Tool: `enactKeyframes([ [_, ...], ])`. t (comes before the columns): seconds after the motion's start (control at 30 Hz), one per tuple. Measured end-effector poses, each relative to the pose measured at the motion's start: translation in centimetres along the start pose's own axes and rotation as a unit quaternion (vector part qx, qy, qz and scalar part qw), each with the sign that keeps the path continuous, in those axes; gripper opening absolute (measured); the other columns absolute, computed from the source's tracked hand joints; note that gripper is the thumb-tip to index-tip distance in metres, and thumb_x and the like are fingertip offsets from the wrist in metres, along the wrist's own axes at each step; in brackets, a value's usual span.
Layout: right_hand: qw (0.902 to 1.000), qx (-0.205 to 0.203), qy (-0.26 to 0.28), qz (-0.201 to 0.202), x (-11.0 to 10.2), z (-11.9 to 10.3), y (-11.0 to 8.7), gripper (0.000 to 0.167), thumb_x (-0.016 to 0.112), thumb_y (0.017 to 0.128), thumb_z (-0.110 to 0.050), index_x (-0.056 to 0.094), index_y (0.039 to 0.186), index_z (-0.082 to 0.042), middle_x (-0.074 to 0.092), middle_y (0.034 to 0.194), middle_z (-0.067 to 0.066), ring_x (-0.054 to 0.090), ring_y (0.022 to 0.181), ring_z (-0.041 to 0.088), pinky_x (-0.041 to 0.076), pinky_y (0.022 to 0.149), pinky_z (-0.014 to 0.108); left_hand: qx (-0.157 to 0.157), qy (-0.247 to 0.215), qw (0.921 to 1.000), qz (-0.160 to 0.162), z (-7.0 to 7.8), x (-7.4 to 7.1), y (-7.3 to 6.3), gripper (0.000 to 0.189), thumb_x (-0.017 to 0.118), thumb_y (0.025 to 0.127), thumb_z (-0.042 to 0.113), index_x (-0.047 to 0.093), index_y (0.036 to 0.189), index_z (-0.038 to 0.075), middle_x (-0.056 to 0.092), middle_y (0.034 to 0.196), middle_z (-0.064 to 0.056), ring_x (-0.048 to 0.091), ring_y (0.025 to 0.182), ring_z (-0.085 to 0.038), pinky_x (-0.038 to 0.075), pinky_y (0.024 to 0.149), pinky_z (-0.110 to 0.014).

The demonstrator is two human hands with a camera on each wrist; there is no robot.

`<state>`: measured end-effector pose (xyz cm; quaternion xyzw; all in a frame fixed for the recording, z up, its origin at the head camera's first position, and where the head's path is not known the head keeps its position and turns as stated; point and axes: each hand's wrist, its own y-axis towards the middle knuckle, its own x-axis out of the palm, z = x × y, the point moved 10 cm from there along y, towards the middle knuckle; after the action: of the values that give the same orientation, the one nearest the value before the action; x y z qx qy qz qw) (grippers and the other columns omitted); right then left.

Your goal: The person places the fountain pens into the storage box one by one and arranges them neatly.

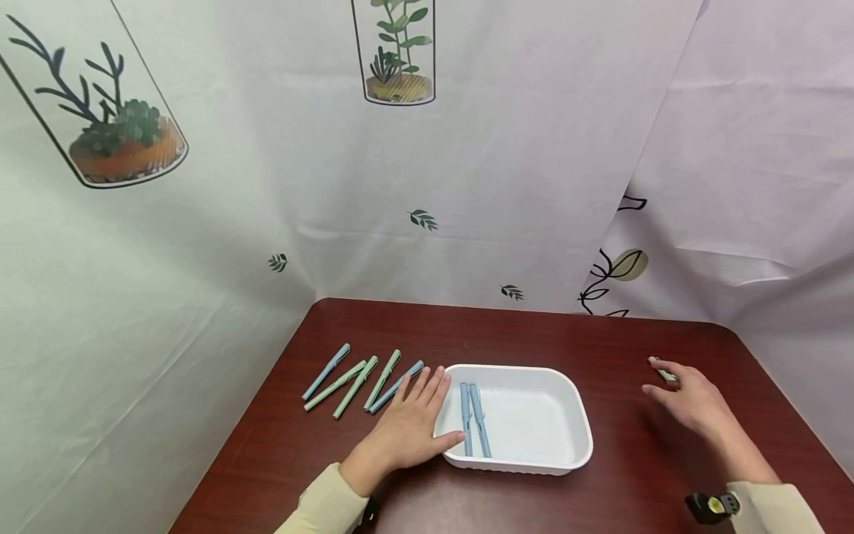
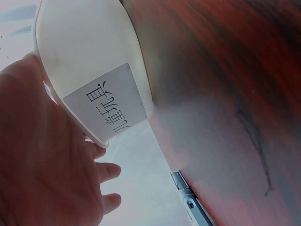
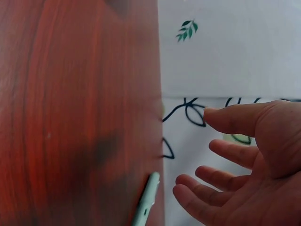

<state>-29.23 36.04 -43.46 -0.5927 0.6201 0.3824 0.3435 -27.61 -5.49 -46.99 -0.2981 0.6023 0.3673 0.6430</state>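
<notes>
A white plastic tray (image 1: 527,466) stands on the table with two light-blue pens (image 1: 466,423) side by side at its left end. My left hand (image 1: 408,430) rests against the tray's left rim, fingers straight and spread. From the left wrist view, that hand (image 2: 44,155) touches the tray wall (image 2: 84,42), which bears a white label with dark writing. On the far right, my right hand (image 1: 697,400) hovers by a light-green pen (image 1: 666,374), fingers loosely extended. The right wrist view has this green pen (image 3: 147,200) apart from the fingers, with nothing held.
Left of the tray lie several loose pens: green ones (image 1: 356,387) and blue ones (image 1: 326,371), one partly behind my left hand. The dark red-brown table (image 1: 534,337) meets a hanging white cloth (image 1: 534,185) along its back and sides.
</notes>
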Motion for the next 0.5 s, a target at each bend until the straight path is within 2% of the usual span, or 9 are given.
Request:
enactKeyframes([
  [0.23, 0.9998, 0.018, -0.004, 0.005, 0.0, 2.2, 0.6, 0.059, 0.068, 0.096, -0.025, 0.047, 0.137, 0.012, 0.053, 0.125, 0.044, 0.056, 0.111, 0.057, 0.045, 0.083, 0.065, 0.0, -0.001, 1.0, -0.002, 0.0, 0.0, 0.1, 0.094, 0.043, 0.096, 0.073, 0.021, 0.163, 0.011, 0.015, 0.17, -0.007, 0.015, 0.156, -0.031, 0.014, 0.123, -0.058],
  [0.37, 0.9994, 0.02, -0.009, 0.026, -0.2, 3.1, 0.7, 0.054, 0.067, 0.095, -0.02, 0.048, 0.135, 0.011, 0.055, 0.119, 0.042, 0.054, 0.104, 0.054, 0.044, 0.079, 0.063, 0.0, 0.003, 1.0, -0.003, 0.0, -0.1, 0.1, 0.094, 0.042, 0.096, 0.073, 0.02, 0.163, 0.011, 0.014, 0.17, -0.006, 0.013, 0.156, -0.03, 0.014, 0.123, -0.058],
  [0.5, 0.9984, 0.017, -0.011, 0.053, -0.7, 3.7, 0.7, 0.049, 0.067, 0.094, -0.016, 0.051, 0.131, 0.011, 0.053, 0.119, 0.042, 0.051, 0.105, 0.056, 0.042, 0.081, 0.066, 0.003, 0.005, 1.0, 0.001, 0.1, -0.1, 0.1, 0.094, 0.04, 0.096, 0.074, 0.02, 0.163, 0.01, 0.016, 0.17, -0.008, 0.015, 0.156, -0.031, 0.015, 0.122, -0.058],
])
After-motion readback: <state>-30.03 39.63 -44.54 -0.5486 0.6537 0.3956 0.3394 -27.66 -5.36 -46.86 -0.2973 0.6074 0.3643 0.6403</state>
